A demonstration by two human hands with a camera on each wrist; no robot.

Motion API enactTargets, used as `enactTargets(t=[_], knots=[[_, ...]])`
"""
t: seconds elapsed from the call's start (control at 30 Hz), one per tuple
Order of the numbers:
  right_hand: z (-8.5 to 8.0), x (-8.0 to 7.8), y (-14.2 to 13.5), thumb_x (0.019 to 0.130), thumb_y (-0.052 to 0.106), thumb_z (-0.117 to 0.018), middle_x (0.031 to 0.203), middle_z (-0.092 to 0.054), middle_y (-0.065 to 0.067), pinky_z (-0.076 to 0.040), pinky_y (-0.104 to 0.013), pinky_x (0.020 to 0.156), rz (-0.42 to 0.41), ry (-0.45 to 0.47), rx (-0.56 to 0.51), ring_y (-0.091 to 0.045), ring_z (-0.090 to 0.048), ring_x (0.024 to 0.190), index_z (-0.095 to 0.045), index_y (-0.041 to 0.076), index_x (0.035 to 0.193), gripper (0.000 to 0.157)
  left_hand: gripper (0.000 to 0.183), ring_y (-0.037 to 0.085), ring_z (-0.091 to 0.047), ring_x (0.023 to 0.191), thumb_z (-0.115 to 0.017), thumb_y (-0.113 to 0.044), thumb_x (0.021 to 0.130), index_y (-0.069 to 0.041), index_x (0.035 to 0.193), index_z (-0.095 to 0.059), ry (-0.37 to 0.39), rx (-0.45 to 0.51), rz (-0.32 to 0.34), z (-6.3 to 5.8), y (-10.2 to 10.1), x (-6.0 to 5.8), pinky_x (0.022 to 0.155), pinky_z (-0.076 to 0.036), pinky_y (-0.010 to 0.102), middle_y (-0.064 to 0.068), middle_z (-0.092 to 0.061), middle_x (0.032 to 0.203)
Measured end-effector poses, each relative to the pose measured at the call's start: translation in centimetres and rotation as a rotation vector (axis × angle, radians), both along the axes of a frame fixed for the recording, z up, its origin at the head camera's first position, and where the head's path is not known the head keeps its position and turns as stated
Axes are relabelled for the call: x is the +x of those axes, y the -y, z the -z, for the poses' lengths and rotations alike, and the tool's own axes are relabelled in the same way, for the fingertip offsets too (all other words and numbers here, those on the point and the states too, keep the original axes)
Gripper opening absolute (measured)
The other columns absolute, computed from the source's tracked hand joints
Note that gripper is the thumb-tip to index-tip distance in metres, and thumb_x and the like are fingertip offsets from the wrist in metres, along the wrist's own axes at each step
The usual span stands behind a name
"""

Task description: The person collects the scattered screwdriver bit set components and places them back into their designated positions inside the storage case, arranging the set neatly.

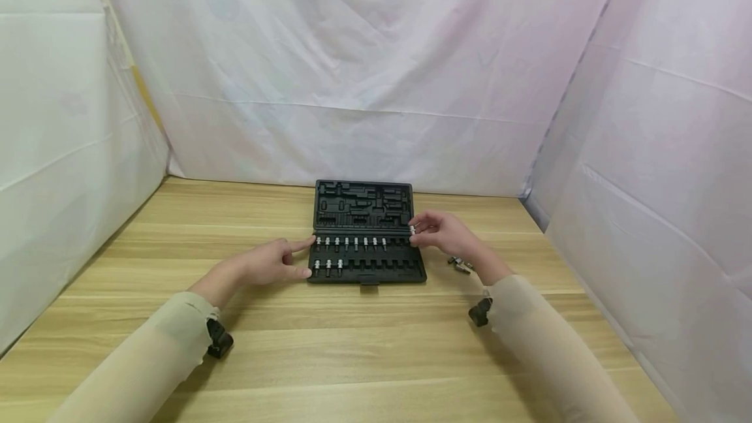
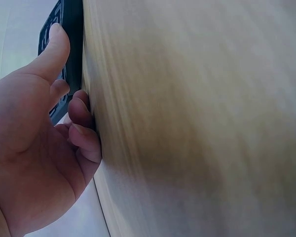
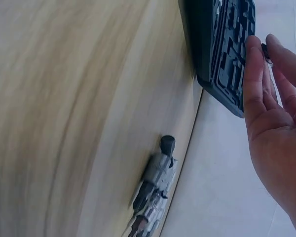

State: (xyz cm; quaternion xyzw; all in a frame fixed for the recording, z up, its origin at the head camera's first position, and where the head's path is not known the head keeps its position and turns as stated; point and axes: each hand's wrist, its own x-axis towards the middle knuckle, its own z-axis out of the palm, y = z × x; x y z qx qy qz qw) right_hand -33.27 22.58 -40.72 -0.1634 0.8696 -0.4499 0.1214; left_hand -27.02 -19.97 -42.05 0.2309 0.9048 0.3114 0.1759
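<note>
An open black plastic case (image 1: pixel 352 279) lies on the table with its lid folded back. Silver-topped bit sockets stand in part of its two rows: several in the back row (image 1: pixel 356 244), three at the left of the front row (image 1: pixel 328 267). My left hand (image 1: pixel 267 264) rests at the case's left side, thumb and index finger stretched to its edge; the other fingers curl loosely below in the left wrist view. Over the back row's right end, my right hand (image 1: pixel 444 235) pinches a small bit socket (image 3: pixel 266 52) between thumb and fingertips, which partly hide it.
Several loose bit sockets (image 1: pixel 460 266) lie in a small pile right of the case, beneath the right forearm. White cloth (image 1: pixel 352 70) hangs behind and at both sides of the wooden table (image 1: pixel 329 358). A latch (image 1: pixel 369 286) juts from the case's front.
</note>
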Motion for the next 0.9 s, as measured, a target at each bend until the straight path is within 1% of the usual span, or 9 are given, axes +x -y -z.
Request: enactTargets(t=[0.17, 0.27, 0.47, 0.57, 0.7, 0.77, 0.9], knots=[[0.0, -0.3, 0.5, 0.105, 0.018, -0.076, 0.121, -0.073, -0.015, -0.064, -0.049, 0.099, -0.007, 0.006, -0.007, -0.024, -0.078, 0.106, -0.067, 0.004, 0.143, 0.042, 0.087, 0.012, -0.037, 0.060, -0.075, -0.043, 0.105, -0.015, 0.174, -0.030, -0.005, -0.003, 0.001, 0.0, 0.0, -0.1, 0.064, -0.040, 0.031, -0.003, -0.052, 0.069], [-0.1, -0.4, 0.9, 0.105, 0.020, -0.077, 0.119, -0.074, -0.015, -0.064, -0.049, 0.098, -0.006, -0.006, 0.010, -0.027, -0.078, 0.106, -0.069, 0.003, 0.140, 0.039, 0.088, 0.013, -0.038, 0.061, -0.075, -0.043, 0.105, -0.015, 0.174, -0.030, -0.006, -0.005, -0.002, 0.0, 0.0, -0.1, 0.064, -0.041, 0.031, -0.002, -0.052, 0.070], [0.1, -0.9, 1.7, 0.104, 0.020, -0.079, 0.116, -0.075, -0.011, -0.063, -0.050, 0.099, 0.018, -0.034, 0.081, -0.023, -0.075, 0.102, -0.073, 0.007, 0.130, 0.029, 0.087, 0.014, -0.041, 0.065, -0.075, -0.044, 0.105, -0.016, 0.174, -0.031, -0.013, -0.017, -0.006, 0.0, 0.0, -0.1, 0.066, -0.042, 0.033, 0.000, -0.056, 0.075], [0.3, -1.3, 2.2, 0.103, 0.019, -0.080, 0.114, -0.076, -0.009, -0.064, -0.046, 0.094, 0.007, -0.056, 0.118, -0.020, -0.075, 0.098, -0.075, 0.009, 0.124, 0.024, 0.087, 0.013, -0.041, 0.064, -0.075, -0.045, 0.104, -0.017, 0.174, -0.030, -0.014, -0.023, -0.006, 0.0, 0.0, -0.1, 0.066, -0.042, 0.032, 0.000, -0.057, 0.075], [0.6, -1.6, 3.0, 0.102, 0.018, -0.081, 0.111, -0.076, -0.008, -0.064, -0.039, 0.086, -0.011, -0.075, 0.159, -0.019, -0.074, 0.095, -0.076, 0.010, 0.119, 0.020, 0.088, 0.012, -0.039, 0.063, -0.075, -0.045, 0.105, -0.017, 0.175, -0.030, -0.007, -0.021, -0.006, 0.0, 0.0, 0.0, 0.065, -0.042, 0.032, -0.002, -0.054, 0.072], [0.8, -1.7, 3.4, 0.101, 0.018, -0.082, 0.111, -0.077, -0.008, -0.062, -0.037, 0.085, -0.019, -0.090, 0.186, -0.019, -0.073, 0.095, -0.076, 0.010, 0.117, 0.018, 0.088, 0.012, -0.038, 0.062, -0.075, -0.044, 0.105, -0.016, 0.175, -0.030, -0.005, -0.014, -0.003, 0.0, 0.0, 0.0, 0.064, -0.041, 0.032, -0.003, -0.052, 0.071], [1.1, -1.9, 4.1, 0.101, 0.018, -0.082, 0.111, -0.076, -0.005, -0.060, -0.038, 0.087, -0.016, -0.110, 0.236, -0.019, -0.071, 0.098, -0.076, 0.013, 0.115, 0.015, 0.088, 0.013, -0.037, 0.061, -0.075, -0.042, 0.105, -0.015, 0.174, -0.030, -0.004, -0.005, -0.002, 0.0, 0.0, 0.0, 0.064, -0.041, 0.031, -0.003, -0.050, 0.069]])
